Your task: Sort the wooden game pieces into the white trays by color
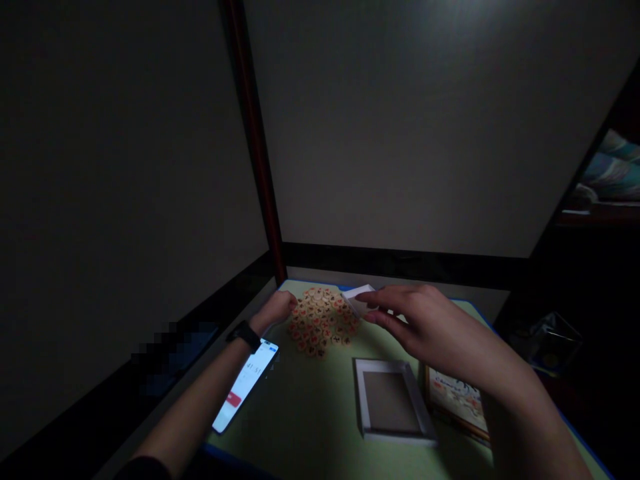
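A pile of round wooden game pieces (323, 320) with red and black marks lies on the far part of a green table (305, 413). My left hand (276, 309), with a dark watch on its wrist, rests at the pile's left edge with its fingers curled; what they hold, if anything, is hidden. My right hand (415, 319) hovers right of the pile and pinches a folded white paper (358, 297) between thumb and fingers, just above the pile's right side.
A lit phone (246, 383) lies on the table under my left forearm. An open grey box tray (393, 400) sits front centre, with its printed lid (457, 400) to the right. Walls stand close behind and left. A dark shelf with a clear container (553, 343) is at right.
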Demonstrator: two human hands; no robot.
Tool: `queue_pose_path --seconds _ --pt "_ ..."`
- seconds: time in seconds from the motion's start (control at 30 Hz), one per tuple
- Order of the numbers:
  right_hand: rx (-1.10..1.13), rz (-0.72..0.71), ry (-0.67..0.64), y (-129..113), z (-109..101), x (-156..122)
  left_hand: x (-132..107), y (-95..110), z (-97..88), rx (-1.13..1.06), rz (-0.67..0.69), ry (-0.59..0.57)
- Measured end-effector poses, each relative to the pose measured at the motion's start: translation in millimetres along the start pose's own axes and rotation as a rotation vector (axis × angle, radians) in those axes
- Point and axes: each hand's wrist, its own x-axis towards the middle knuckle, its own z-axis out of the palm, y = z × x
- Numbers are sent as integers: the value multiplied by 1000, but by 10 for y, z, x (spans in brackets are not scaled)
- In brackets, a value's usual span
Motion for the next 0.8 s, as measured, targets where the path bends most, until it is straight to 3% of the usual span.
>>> queue_pose_path --seconds 0.27,0.37,0.8 --pt "6 11 26 -16 -17 -3 267 483 48 132 236 19" --pt "6 20 28 -25 -40 -15 356 611 80 209 224 -14" --pt "14 32 36 -37 -28 -23 322 732 -29 237 194 -44"
